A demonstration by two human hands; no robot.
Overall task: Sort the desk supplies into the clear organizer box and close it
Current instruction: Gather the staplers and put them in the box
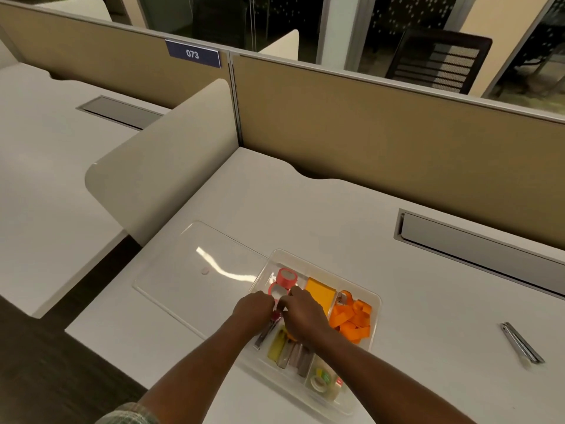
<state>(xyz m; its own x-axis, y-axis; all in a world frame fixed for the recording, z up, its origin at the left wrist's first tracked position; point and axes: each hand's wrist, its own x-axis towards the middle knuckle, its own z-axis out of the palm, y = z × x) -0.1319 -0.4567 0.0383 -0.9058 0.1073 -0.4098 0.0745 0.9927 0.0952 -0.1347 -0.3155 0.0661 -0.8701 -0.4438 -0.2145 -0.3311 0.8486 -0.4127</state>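
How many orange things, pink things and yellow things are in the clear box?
Pink tape rolls: 2
Orange things: 2, a pad and a ribbon pile
Yellow things: 1, a highlighter
Total: 5
The hands cover part of the organizer box, so more may be hidden.

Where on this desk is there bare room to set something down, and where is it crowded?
Bare desk runs between the organizer box and the partition wall, and again between the box and the metal tool at right. The clear lid fills the left side. Inside the box it is crowded: both hands, left and right, work among pink tape rolls.
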